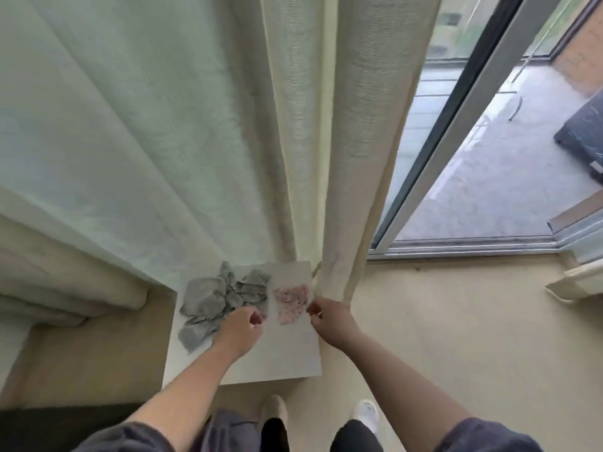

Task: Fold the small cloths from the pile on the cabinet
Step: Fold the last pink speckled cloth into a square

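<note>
Nearest lens: dark sleeves (130, 437) at bottom edge, arms stretched to white cabinet top (287, 353). On its left part: grey cloth pile (212, 301), crumpled, unfolded. Left hand (243, 326): fingers curled tight where pile meets pink cloth (292, 303); grip on fabric not discernible. Pink cloth flat, just right of pile, by cabinet's right edge. Right hand (329, 316): fingertips (311, 309) pinched narrow on pink cloth's right edge. Cream curtain (352, 158) behind.

**Dark sleeves, white shoes**

Short slate-grey sleeves (124, 438) show at seven and five o'clock. The forearms (182, 396) are bare down to the left hand (241, 329) and right hand (329, 318). At six o'clock are a greyish garment (225, 429), black trouser legs (354, 435) and white shoes (368, 412).
</note>
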### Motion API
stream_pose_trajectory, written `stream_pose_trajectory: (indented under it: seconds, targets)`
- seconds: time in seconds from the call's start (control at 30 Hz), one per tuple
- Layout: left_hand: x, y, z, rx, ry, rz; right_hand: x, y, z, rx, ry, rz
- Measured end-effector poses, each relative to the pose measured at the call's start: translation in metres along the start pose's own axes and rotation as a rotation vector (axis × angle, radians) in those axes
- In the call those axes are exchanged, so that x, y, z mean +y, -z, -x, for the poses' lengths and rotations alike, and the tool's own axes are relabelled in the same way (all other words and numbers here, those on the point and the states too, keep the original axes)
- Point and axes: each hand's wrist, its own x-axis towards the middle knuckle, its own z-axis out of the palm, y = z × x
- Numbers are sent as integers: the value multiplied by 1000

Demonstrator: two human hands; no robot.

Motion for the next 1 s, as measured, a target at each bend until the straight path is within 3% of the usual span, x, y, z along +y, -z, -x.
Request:
stream_pose_trajectory:
  seconds: [0.43,0.63,1.0]
  targets:
    - [-77,-60,-140,13,-12,19,41,-108,-132,-32,-201,190]
    - [-91,-104,-206,96,-93,-56,62,-147,-196,30,-93,200]
    - [-80,-123,-253,60,-66,-201,69,-142,-236,55,-228,310]
